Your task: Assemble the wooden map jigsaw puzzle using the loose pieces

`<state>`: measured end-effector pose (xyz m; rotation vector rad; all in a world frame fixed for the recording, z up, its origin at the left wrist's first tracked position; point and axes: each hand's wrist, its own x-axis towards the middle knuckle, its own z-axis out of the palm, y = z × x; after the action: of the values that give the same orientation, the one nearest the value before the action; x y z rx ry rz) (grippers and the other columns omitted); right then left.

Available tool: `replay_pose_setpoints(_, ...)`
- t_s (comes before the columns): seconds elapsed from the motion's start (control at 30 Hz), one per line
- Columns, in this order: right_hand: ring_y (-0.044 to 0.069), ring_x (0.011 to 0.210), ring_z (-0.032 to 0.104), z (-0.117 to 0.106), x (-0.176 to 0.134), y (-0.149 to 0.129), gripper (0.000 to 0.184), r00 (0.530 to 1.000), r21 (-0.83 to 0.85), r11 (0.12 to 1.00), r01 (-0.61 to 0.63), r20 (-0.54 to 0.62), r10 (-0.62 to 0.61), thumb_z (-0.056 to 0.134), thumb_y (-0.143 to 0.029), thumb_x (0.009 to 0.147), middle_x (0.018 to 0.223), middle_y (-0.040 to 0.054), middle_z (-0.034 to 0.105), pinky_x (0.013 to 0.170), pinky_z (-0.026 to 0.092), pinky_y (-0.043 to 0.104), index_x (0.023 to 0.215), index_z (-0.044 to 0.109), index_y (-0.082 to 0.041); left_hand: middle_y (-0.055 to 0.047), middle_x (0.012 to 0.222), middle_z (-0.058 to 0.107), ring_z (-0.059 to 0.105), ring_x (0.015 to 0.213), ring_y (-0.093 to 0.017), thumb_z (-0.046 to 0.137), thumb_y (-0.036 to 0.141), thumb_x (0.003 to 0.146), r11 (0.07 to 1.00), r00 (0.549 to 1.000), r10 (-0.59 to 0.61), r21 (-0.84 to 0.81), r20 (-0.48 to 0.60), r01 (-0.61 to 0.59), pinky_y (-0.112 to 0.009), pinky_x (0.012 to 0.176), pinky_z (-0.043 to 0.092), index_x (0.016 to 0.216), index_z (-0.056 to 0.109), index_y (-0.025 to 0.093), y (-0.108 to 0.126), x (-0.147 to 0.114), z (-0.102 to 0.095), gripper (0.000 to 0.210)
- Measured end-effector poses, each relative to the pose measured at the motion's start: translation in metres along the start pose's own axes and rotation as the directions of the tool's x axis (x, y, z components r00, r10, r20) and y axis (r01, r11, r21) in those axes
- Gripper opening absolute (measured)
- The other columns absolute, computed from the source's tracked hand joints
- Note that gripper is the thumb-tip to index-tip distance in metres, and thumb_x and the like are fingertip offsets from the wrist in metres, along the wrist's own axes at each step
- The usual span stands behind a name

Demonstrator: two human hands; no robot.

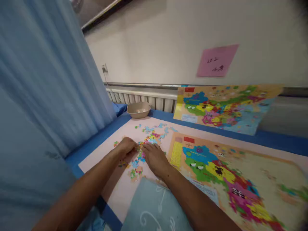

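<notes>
Loose jigsaw puzzle pieces (pixel 154 137) of many colours lie in a spread pile on a pale pink sheet. At the pile's left side is my left hand (pixel 127 146), its fingers curled and pressed together; whatever they pinch is hidden. My right hand (pixel 154 158) lies palm down over the pile's right side, fingers stretched out and touching pieces. To the right of it rests a partly assembled map puzzle (pixel 204 170), its left portion filled with coloured pieces and its right portion largely bare board. A printed map picture (pixel 221 107) leans upright behind.
A beige basin (pixel 139 110) with small pieces inside stands at the back of the pink sheet (pixel 106 150). Blue curtains (pixel 48 70) hang on the left. A light-blue patterned cloth (pixel 154 208) is nearest me. A radiator (pixel 160 103) and wall bound the far side.
</notes>
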<state>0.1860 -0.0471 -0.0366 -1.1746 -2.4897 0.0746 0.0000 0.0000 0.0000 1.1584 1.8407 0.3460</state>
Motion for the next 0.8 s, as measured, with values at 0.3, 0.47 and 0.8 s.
replay_pose_setpoints(0.3, 0.028, 0.130, 0.054, -0.007, 0.001, 0.000, 0.034, 1.000, -0.008, 1.000, -0.007, -0.005, 0.007, 0.060, -0.015, 0.101, 0.136, 0.0104, 0.066, 0.109, 0.040, 0.045, 0.135, 0.063, -0.020, 0.003, 0.077, 0.062, 0.054, 0.055, -0.008, 0.066, 0.039, 0.103, 0.996, 0.997, 0.082, -0.024, -0.003, -0.082, -0.020, 0.050, 0.048, 0.098, 0.066, 0.013, -0.005, -0.007, 0.000, 0.026)
replay_pose_setpoints(0.47, 0.027, 0.134, 0.053, -0.007, 0.003, 0.002, 0.028, 1.000, 0.006, 1.000, -0.023, -0.003, 0.023, 0.056, -0.016, 0.104, 0.138, 0.0108, 0.065, 0.110, 0.038, 0.045, 0.130, 0.065, -0.019, 0.003, 0.076, 0.062, 0.055, 0.054, -0.008, 0.065, 0.041, 0.103, 0.995, 0.996, 0.092, -0.036, -0.011, -0.092, -0.021, 0.051, 0.049, 0.098, 0.066, 0.013, -0.009, -0.007, -0.001, 0.028)
replay_pose_setpoints(0.8, 0.026, 0.131, 0.054, -0.003, 0.001, 0.003, 0.023, 1.000, -0.001, 1.000, -0.012, -0.024, 0.012, 0.054, -0.016, 0.105, 0.135, 0.0100, 0.066, 0.111, 0.036, 0.044, 0.124, 0.066, -0.019, 0.002, 0.078, 0.063, 0.055, 0.056, -0.009, 0.066, 0.039, 0.102, 0.993, 0.998, 0.065, -0.096, -0.009, -0.066, -0.022, 0.052, 0.050, 0.099, 0.066, 0.014, -0.012, -0.009, -0.005, 0.026)
